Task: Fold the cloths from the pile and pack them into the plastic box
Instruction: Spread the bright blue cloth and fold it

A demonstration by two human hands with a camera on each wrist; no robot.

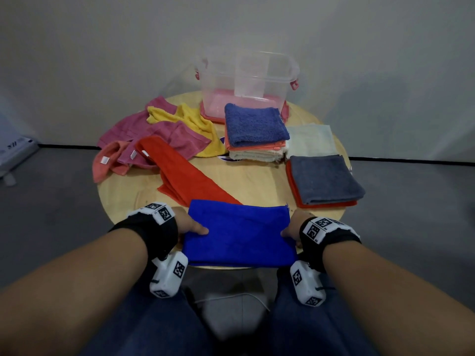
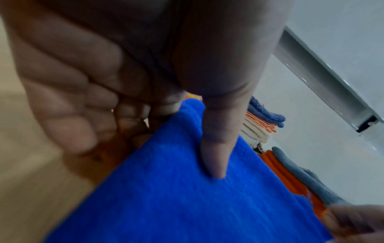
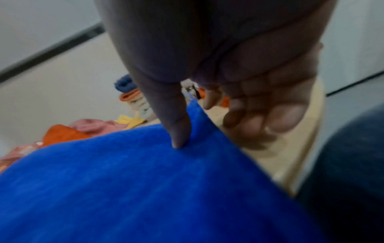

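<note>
Pinching the blue cloth at each end, the left hand and right hand are working mid-fold. Two folded stacks are waiting outside the still-empty plastic box, while the pile is still holding several loose cloths.

The head view looks down and forward over the round table; both wrist views sit close, sharing the blue cloth at its near edge.

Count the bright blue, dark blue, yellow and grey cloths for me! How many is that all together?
bright blue cloth: 1
dark blue cloth: 1
yellow cloth: 1
grey cloth: 1
Total: 4
</note>
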